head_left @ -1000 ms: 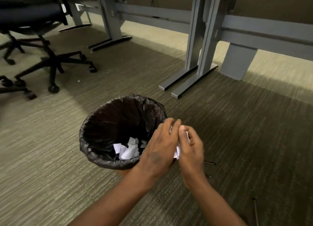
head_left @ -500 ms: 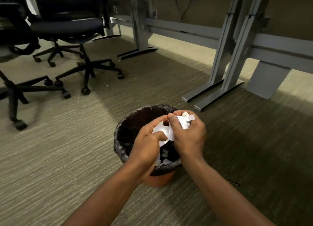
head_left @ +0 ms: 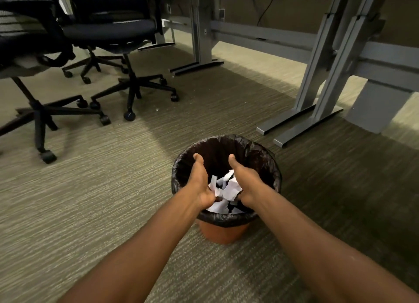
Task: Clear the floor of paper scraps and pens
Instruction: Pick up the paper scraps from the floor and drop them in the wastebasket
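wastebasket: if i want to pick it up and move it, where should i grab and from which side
Probably the bare orange wall below the liner on the wastebasket, one hand from each side. It stands upright and tapers toward the base, so palms should press low and lift upward. The black liner folded over the rim looks loose and may slip under the fingers.

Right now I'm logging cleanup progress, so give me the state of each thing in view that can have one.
Orange waste bin with black plastic liner: upright on the carpet, liner folded over the rim, partly filled.
White paper scraps: inside the bin, between the hands.
Left hand: over the bin mouth, thumb up, fingers hidden.
Right hand: over the bin mouth, thumb up, fingers hidden.
Black wheeled office chairs: standing, unoccupied.
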`<state>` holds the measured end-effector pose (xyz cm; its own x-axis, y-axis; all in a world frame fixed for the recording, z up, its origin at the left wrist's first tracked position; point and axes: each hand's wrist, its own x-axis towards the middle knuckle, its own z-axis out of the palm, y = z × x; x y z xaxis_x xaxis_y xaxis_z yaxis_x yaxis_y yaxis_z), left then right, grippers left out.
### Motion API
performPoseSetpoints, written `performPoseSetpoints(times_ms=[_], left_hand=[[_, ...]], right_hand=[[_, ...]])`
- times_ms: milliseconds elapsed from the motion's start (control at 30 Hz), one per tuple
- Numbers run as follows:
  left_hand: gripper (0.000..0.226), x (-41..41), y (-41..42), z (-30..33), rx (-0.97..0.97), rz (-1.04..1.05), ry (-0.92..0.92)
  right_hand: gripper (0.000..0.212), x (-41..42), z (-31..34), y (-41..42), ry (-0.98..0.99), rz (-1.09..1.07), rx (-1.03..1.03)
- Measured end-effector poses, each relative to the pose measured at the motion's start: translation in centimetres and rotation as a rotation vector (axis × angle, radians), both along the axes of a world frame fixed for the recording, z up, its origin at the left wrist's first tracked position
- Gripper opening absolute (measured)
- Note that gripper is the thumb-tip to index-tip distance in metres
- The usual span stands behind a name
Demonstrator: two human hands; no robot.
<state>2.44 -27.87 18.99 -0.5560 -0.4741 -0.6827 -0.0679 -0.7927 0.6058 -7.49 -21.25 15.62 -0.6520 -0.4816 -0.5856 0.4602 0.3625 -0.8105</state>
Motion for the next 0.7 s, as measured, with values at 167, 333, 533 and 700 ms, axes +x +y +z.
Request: performPoseSetpoints(times_ms=[167, 333, 533, 700], left_hand=[[0.099, 0.1, -0.5, -0.7, -0.048, -0.015, -0.064], [0.097, 0.3, -0.8, -2.1, -0.107, -0.065, -0.06], [0.081, -0.1, 0.2, -2.1, -0.13, -0.147, 0.018], [0.075, -1.1, 2.9, -1.0, -0.194, -0.212, 0.093]], right_hand=[[0.082, -0.2, 0.0, 1.0, -0.189, -0.063, -0.092], [0.079, 0.1, 0.1, 2.3, -0.175, -0.081, -0.152], [0.068, -0.2, 1.5, 5.0, -0.117, -0.079, -0.279], [0.063, -0.9, 2.0, 8.7, -0.119, -0.094, -0.398]])
